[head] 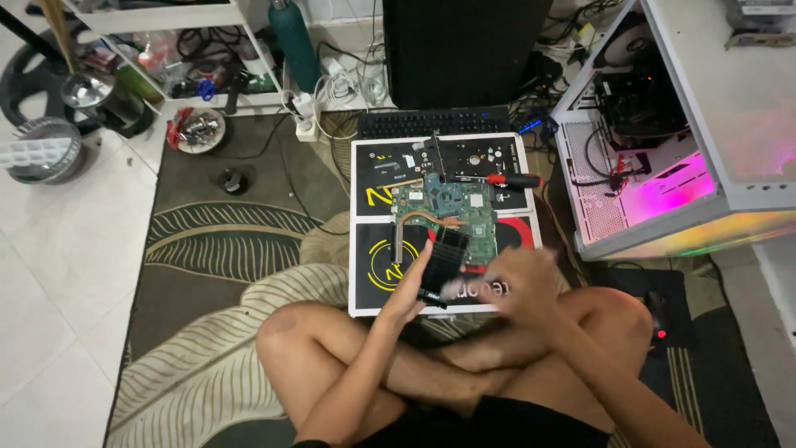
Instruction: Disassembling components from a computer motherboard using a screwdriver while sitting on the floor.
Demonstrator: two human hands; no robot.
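the person sits cross-legged on a patterned rug (pixel 224 249) on the floor, at the rug's near edge, with a flat black and white box (pixel 373 207) lying on the rug just in front of the knees. the left hand (pixel 412 286) is curled around the lower left side of a black finned heatsink (pixel 448 261), fingers wrapped under its edge, holding it tilted up over the near half of the box. the right hand (pixel 518 278) is just beside the heatsink on its right and is blurred; its fingers look loosely bent toward the heatsink's lower corner, where something pale shows, but whether they pinch anything cannot be told.

just behind the heatsink, at the middle of the box, lies a green circuit board (pixel 452 211) with a copper pipe (pixel 427 220) curving across its left part. a screwdriver with a red handle (pixel 510 178) lies on the far right part of the box, touching the board's far edge. a black keyboard (pixel 435 123) sits along the box's far edge.

to the right of the rug stands an open white computer case (pixel 663 166) glowing pink inside. at the rug's far left corner sits a round dish of small parts (pixel 199 130), with a small dark round object (pixel 233 180) on the rug near it. a teal bottle (pixel 294 41) stands beyond the rug's far edge, beside a white power strip (pixel 305 116) with tangled cables.
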